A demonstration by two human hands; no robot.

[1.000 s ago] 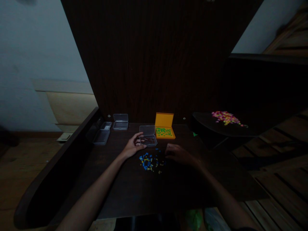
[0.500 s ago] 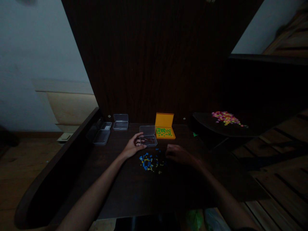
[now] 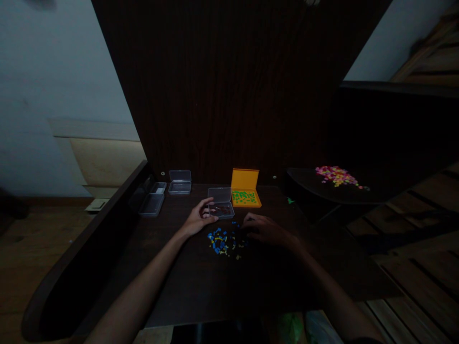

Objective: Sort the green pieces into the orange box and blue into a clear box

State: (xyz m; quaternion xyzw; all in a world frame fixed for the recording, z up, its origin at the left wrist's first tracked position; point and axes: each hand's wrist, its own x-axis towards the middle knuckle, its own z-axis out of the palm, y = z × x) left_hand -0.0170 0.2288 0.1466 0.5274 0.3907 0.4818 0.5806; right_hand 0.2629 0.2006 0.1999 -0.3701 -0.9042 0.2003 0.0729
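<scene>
My left hand (image 3: 198, 219) rests on the dark table (image 3: 201, 282) with thumb and fingers curled against the left edge of a small clear plastic box (image 3: 221, 204) that holds dark pieces. My right hand (image 3: 263, 228) lies palm down just right of a scatter of blue and yellow small pieces (image 3: 224, 240), fingers bent toward them; the dim light hides whether they pinch anything. Behind the clear box stands an open orange box (image 3: 245, 192) with green pieces in it.
Three more clear boxes lie at the table's back left: one (image 3: 180, 182), a smaller one (image 3: 158, 187), and a third (image 3: 151, 205). A pile of pink and yellow pieces (image 3: 336, 175) sits on a dark side surface at right. A dark wooden panel rises behind.
My right hand has shifted slightly left and forward, closer to the blue and yellow pieces. My left hand has stayed at the clear box.
</scene>
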